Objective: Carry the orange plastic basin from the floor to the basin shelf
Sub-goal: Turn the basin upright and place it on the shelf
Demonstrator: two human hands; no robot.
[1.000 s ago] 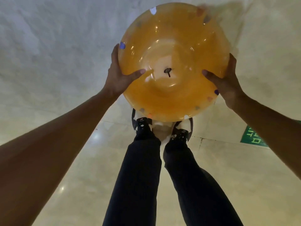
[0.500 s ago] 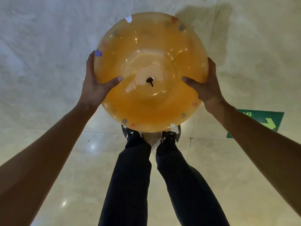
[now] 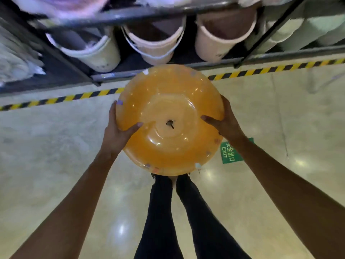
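A round translucent orange plastic basin (image 3: 169,101) with small coloured spots on its rim and a dark mark at its centre is held in the air in front of me, above my feet. My left hand (image 3: 116,133) grips its left rim, thumb inside. My right hand (image 3: 225,122) grips its right rim, thumb inside. The dark metal shelf (image 3: 149,11) stands just beyond the basin, its lower level at the top of the view.
Pale plastic buckets (image 3: 155,43) stand on the bottom shelf level (image 3: 130,61). Black-and-yellow hazard tape (image 3: 61,99) runs along the floor in front of the shelf. A green exit sticker (image 3: 230,154) lies on the shiny beige floor by my right forearm.
The view has swung upward from bare floor to the shelf and buckets. The basin stays in both hands and sits lower in the view.
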